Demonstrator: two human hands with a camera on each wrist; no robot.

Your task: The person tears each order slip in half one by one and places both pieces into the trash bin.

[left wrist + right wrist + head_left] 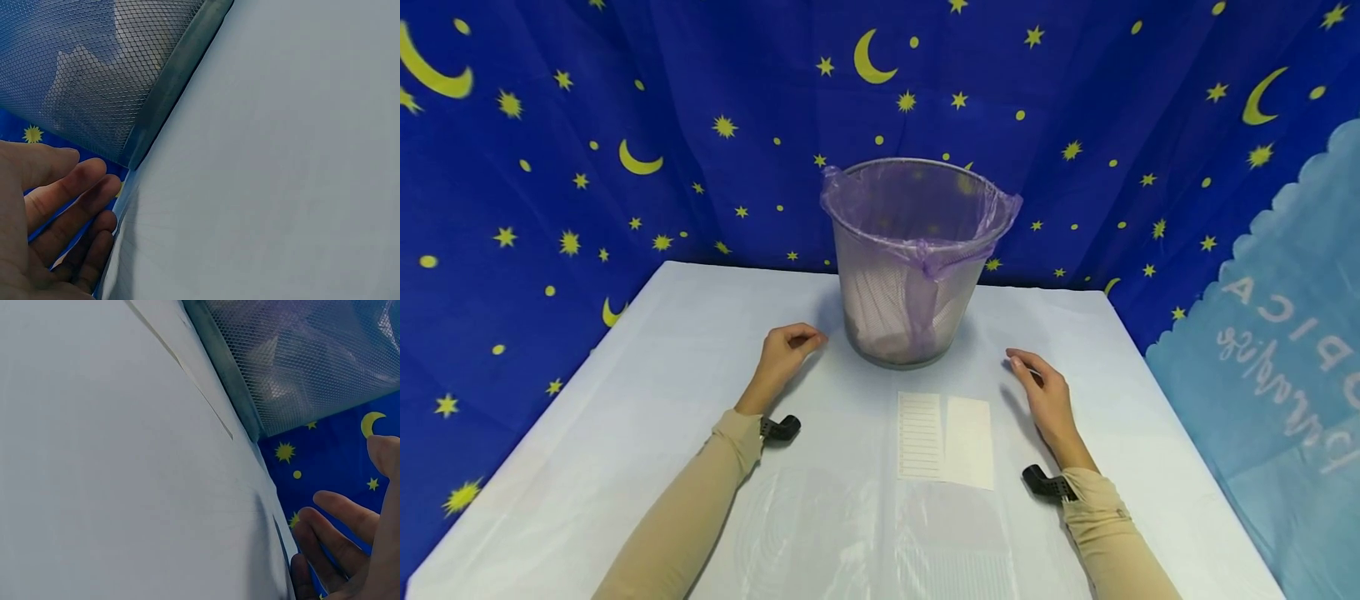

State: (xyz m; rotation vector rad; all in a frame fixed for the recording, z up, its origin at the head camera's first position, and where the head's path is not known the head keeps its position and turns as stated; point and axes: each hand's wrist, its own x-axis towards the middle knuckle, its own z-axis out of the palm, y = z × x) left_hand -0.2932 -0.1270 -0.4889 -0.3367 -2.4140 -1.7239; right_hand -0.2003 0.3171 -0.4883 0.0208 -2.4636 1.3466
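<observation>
Head view: both hands rest low over the tabletop [715, 304], one on each side of a wire-mesh bin [880, 292] that stands upright towards the far edge. A thin purple bag [936, 257] lines it, its mouth folded over the rim and gathered into a bunch at the front. My left hand [784, 354] is just beside the bin's base, fingers loosely bent, with nothing in its grasp; the left wrist view shows gaps between thumb and fingers. My right hand [1045, 392] is relaxed and half open, likewise free of any load, a little farther from the bin. Nearer me, between my forearms, lie a lined sheet [919, 437] and a plain sheet [970, 442], side by side, and closer yet a glossy clear film [820, 533]. I take this as a pause, with no grip made on the bin, bag or paper. By my judgement, handling the bag next would call for both hands to rise to the rim, while a sheet would need a fingertip under its edge, since both lie so flat.
</observation>
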